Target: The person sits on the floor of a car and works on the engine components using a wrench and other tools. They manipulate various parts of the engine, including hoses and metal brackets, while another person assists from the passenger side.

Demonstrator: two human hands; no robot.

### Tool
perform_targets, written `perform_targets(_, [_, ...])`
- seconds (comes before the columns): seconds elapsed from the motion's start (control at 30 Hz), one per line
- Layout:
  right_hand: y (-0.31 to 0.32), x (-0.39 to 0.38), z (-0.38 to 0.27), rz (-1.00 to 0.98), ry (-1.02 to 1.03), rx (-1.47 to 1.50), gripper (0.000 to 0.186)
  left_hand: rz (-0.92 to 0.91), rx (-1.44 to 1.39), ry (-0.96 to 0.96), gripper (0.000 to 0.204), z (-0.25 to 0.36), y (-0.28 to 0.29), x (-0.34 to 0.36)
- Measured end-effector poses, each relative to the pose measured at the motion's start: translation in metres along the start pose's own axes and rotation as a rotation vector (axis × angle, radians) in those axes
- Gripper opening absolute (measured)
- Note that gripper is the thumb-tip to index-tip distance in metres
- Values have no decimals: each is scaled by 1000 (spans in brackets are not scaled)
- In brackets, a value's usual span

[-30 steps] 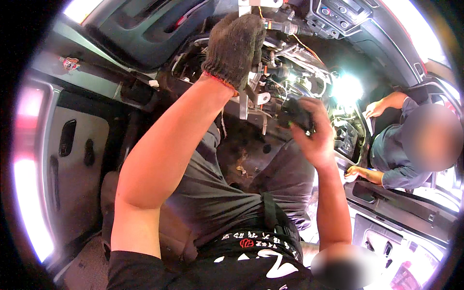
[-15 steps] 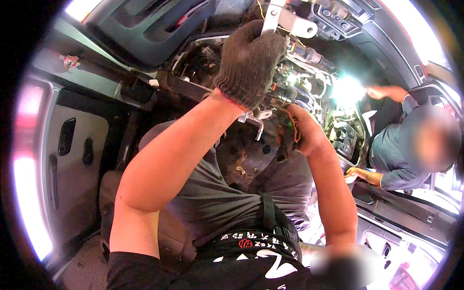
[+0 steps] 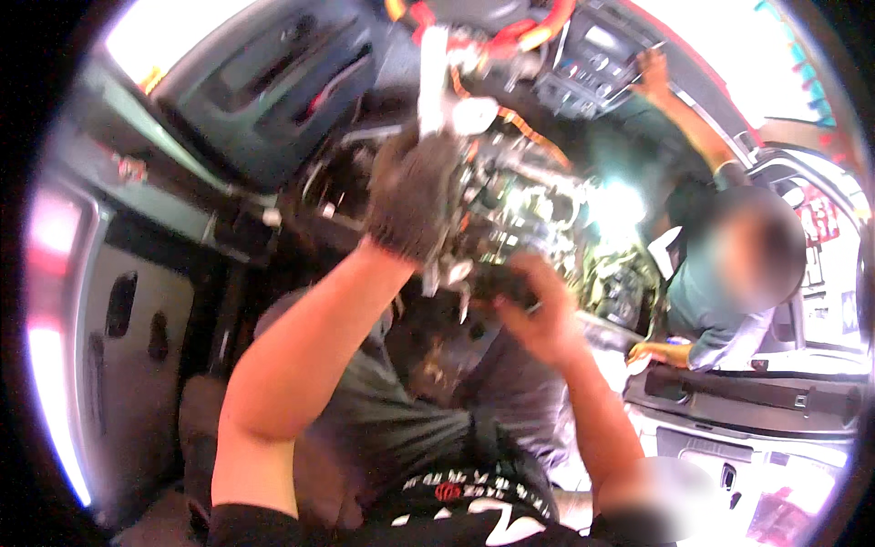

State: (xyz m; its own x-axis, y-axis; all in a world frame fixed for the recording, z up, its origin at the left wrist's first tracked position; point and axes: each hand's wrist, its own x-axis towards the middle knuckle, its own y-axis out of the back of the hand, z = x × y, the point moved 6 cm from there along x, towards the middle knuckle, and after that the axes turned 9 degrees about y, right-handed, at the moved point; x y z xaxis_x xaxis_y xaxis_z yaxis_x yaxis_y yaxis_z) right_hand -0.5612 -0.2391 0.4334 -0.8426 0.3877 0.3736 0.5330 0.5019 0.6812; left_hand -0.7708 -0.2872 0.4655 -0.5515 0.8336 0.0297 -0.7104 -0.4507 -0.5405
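Left hand, dark knitted glove: closed around long silver metal bracket; best held steady. Bare right hand, bracket's lower right: gripping dark blurred bundle.

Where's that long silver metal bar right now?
In the head view, the metal bar is at the upper middle, gripped in the gloved left hand, left of the bright light.

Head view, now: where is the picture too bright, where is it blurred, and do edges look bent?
Head view, right of centre: glare from a bright light washes out its surroundings; head view, middle: gloved left hand, pale metal bracket and right hand look smeared, the dark item unidentifiable; head view, left rim: the grey panel bows.
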Motion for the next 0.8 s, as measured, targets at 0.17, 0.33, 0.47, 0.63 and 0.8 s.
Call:
perform_targets(0.17, [-11,8,-7,-36,55,190,31,119,94,-74,30,16,-1,-13])
perform_targets(0.33, [-26,-2,19,102,-390,682,21,79,-90,-36,13,14,-9,-17])
perform_targets(0.47, [-54,-5,35,186,-721,985,19,103,127,-119,19,12,-16,-21])
perform_targets(0.63, [-33,3,4,-89,-312,598,32,83,318,-160,19,14,14,-3])
perform_targets(0.8, [-1,19,-29,-154,345,-155,48,142,40,70,23,8,22,1])
